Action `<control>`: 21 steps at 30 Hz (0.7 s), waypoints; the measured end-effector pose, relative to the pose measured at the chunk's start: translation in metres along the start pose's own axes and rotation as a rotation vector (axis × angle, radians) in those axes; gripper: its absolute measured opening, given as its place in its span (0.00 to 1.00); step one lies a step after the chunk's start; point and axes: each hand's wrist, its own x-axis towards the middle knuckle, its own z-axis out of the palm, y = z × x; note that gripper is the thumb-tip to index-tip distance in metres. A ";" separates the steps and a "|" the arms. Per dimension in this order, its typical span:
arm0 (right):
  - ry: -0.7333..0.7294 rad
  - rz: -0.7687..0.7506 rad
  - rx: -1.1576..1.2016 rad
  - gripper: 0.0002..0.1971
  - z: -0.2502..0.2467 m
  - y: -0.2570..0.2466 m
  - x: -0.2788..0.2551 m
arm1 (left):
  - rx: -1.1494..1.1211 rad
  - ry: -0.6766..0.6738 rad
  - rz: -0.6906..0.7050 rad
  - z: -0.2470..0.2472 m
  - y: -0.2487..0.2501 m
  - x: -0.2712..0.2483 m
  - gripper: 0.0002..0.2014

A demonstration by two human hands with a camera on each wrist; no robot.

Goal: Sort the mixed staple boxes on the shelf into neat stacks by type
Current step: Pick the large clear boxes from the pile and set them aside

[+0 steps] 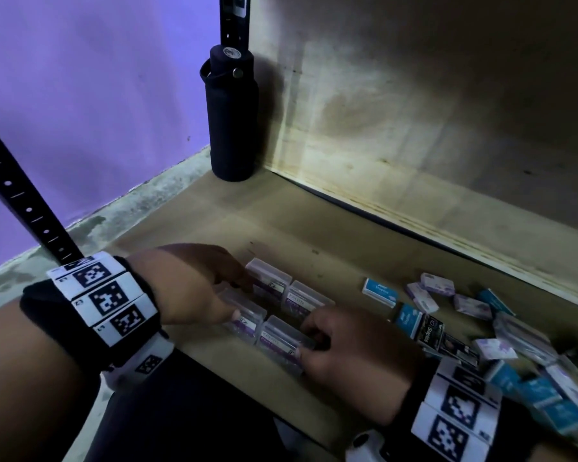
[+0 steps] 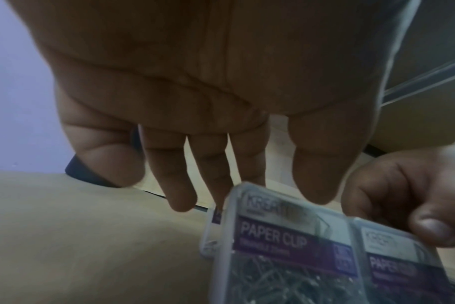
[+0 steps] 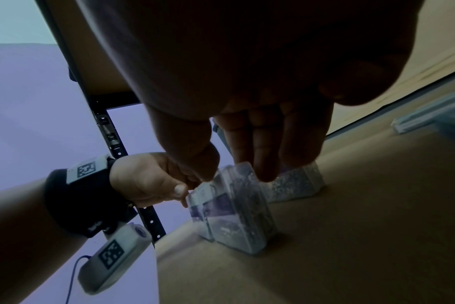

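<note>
Squaring 4 clear boxes [image 1: 274,306] at the shelf's [image 1: 214,208] front-left

Left hand [image 1: 194,288] pinches the near-left box; right hand [image 1: 344,348] grips the near-right. Uneven pressure could skew the block; the right wrist may scatter the unsorted pile [image 1: 481,328] beside it.

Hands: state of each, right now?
Left hand: fingers and thumb on the near-left clear box, grip unclear.
Right hand: pinches the near-right clear box.

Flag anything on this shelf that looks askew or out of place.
The small staple boxes on the right lie in a loose, jumbled heap, tilted and overlapping. The clear boxes under both hands read "PAPER CLIP", not staples. A dark bottle stands in the back corner.
</note>
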 end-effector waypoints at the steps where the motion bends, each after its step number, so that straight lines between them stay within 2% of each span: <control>1: -0.003 0.002 -0.006 0.22 0.000 0.000 0.000 | 0.001 -0.021 -0.001 0.001 0.001 0.001 0.23; 4: -0.018 0.014 -0.018 0.21 -0.001 0.000 0.000 | 0.001 -0.068 0.000 0.003 0.002 0.003 0.22; 13: -0.033 0.037 -0.017 0.19 -0.004 -0.002 -0.002 | -0.029 -0.052 -0.010 0.003 0.005 0.004 0.18; 17: -0.034 0.036 -0.001 0.22 -0.005 -0.001 -0.004 | 0.002 -0.074 0.016 0.003 0.005 0.003 0.21; 21: 0.025 0.007 0.052 0.27 -0.010 0.005 -0.011 | -0.016 0.040 0.027 -0.002 0.007 -0.005 0.23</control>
